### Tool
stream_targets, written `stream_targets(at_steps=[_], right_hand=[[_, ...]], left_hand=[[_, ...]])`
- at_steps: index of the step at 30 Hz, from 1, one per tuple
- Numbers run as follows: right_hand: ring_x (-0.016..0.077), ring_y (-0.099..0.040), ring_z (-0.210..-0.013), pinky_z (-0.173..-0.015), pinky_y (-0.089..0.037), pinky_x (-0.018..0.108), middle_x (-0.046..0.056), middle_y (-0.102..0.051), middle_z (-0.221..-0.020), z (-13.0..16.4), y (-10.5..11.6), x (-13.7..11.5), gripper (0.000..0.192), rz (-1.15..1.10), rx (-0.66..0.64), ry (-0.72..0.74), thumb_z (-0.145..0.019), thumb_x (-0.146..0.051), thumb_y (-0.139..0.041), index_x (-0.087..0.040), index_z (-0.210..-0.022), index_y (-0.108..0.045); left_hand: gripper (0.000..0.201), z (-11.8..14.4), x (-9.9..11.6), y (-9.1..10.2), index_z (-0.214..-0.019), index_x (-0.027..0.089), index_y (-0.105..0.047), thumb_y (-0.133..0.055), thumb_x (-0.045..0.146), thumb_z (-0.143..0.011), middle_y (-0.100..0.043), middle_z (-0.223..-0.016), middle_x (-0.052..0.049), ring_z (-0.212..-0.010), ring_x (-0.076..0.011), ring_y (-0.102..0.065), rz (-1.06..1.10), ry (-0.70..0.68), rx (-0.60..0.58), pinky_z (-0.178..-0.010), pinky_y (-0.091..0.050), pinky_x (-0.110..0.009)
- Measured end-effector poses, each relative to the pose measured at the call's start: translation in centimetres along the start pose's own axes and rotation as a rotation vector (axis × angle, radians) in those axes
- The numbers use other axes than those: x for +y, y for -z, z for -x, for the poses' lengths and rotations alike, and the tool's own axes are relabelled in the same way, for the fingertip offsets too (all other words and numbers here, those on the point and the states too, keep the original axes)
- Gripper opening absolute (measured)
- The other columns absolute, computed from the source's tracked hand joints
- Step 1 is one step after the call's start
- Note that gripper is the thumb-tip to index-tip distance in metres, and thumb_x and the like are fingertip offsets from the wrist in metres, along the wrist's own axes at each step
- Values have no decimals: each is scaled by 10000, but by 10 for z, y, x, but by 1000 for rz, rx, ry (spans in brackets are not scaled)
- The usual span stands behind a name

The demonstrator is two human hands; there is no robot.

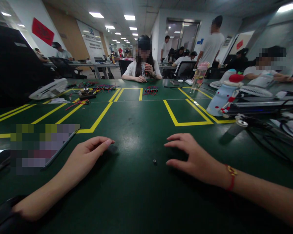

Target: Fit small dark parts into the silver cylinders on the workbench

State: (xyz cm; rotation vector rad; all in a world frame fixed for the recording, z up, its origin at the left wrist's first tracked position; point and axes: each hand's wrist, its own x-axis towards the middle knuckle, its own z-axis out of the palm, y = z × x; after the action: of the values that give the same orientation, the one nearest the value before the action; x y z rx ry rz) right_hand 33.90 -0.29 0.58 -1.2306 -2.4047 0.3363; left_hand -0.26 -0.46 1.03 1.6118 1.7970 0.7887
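Note:
My left hand rests palm down on the green table, fingers loosely extended, holding nothing. My right hand, with a red bracelet at the wrist, lies palm down to the right, also holding nothing. A tiny dark ring-shaped part lies on the table between the two hands, closer to the right fingertips and touched by neither.
Yellow tape lines mark boxes on the table. A blue-white bottle and cables lie at right, a white fan and wire bundles at far left. A person sits opposite; others work behind.

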Motion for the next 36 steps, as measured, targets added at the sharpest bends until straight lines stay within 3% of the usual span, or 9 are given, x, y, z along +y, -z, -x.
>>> stream_targets(at_steps=[3, 6, 9, 12, 14, 17, 19, 22, 36], right_hand=[[189, -501, -1125, -962, -406, 390, 21, -592, -1199, -16, -23, -33, 288, -136, -109, 36, -833, -493, -606, -301, -1025, -701], [150, -553, -1016, -908, -430, 336, 14, -646, -1055, -17, -11, -22, 220, -159, -33, -14, -891, -415, -551, -257, -923, -701], [146, -587, -935, -841, -444, 302, 38, -661, -1021, -3, 29, 18, 248, 11, 227, -148, -894, -407, -541, -219, -975, -682], [177, -582, -966, -834, -418, 311, 87, -663, -1042, 22, 77, 69, 281, 389, 466, -317, -896, -374, -528, -167, -996, -690], [189, -571, -964, -806, -403, 318, 108, -663, -1046, 40, 103, 102, 316, 559, 469, -499, -902, -375, -504, -154, -1013, -701], [184, -559, -859, -722, -377, 325, 116, -669, -985, 59, 125, 137, 365, 582, 364, -819, -882, -436, -509, -174, -1025, -720], [171, -545, -805, -709, -366, 323, 105, -671, -955, 65, 130, 148, 368, 526, 323, -959, -863, -455, -532, -192, -1037, -721], [148, -532, -758, -707, -363, 311, 80, -671, -934, 65, 130, 151, 363, 449, 332, -1032, -851, -467, -546, -209, -1046, -712], [167, -585, -778, -739, -399, 306, 76, -686, -954, 64, 119, 154, 413, 299, 443, -998, -767, -486, -630, -221, -1079, -688]], left_hand=[[397, 0, -2, 2, -998, 228, -675, -544, 572, -848, -635, -824, 6, -737, -185, -543, -47, -25, -30, -672, -384, -273], [399, 0, -2, 3, -1005, 232, -666, -532, 577, -856, -633, -834, 7, -758, -189, -551, -38, -25, -53, -695, -388, -281], [408, -1, -3, 2, -1012, 231, -664, -537, 584, -852, -647, -861, 4, -782, -197, -564, -38, -8, -59, -714, -392, -290], [409, -1, -2, -1, -1021, 233, -661, -533, 585, -856, -661, -895, 3, -810, -203, -577, -44, 3, -52, -730, -392, -293], [402, -1, 0, -2, -1019, 232, -658, -529, 579, -861, -668, -910, 5, -831, -207, -586, -47, 1, -59, -738, -391, -293], [387, 0, 2, -3, -1006, 228, -655, -528, 566, -867, -665, -903, 8, -845, -211, -591, -62, -3, -80, -746, -388, -293], [380, 1, 2, -3, -1002, 229, -654, -529, 562, -868, -660, -904, 11, -856, -213, -592, -67, -5, -87, -760, -386, -295], [374, 1, 1, -3, -996, 238, -655, -533, 566, -864, -660, -917, 16, -873, -213, -596, -67, -19, -84, -780, -383, -296], [398, 1, 0, -2, -983, 253, -657, -520, 602, -848, -675, -942, 12, -891, -226, -609, -105, -27, -85, -792, -388, -313]])
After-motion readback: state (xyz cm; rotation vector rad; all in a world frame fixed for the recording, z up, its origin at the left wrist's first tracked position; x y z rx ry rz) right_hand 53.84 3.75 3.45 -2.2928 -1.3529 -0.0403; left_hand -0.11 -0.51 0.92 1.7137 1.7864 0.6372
